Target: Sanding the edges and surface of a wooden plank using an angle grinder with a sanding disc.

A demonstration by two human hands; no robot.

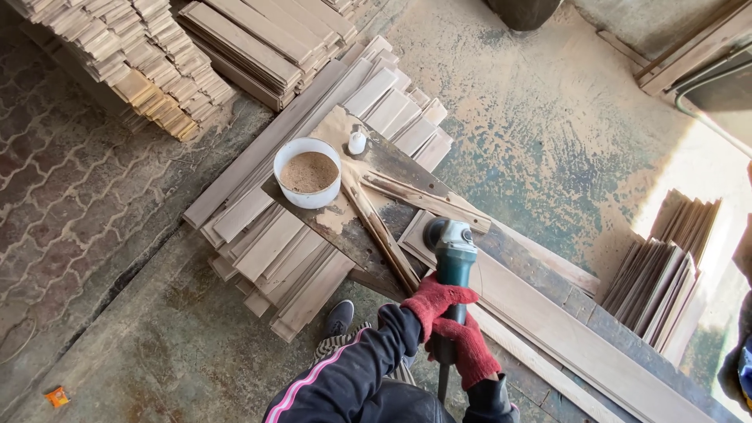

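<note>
Both my hands wear red gloves and grip a teal angle grinder (454,254). My left hand (435,301) wraps the body just behind the head. Lower on the handle sits my right hand (472,352). The grinder's disc end rests on a pale wooden board (415,239) lying on a dusty low workbench (352,235). Thin wooden strips (384,235) are fixed on the bench as stops beside the board.
A white bowl of sawdust (308,174) and a small white bottle (357,142) stand on the bench's far end. Stacks of wood slats lie under it (274,251), at top left (149,63) and at right (658,282). A long plank (580,345) runs to the lower right.
</note>
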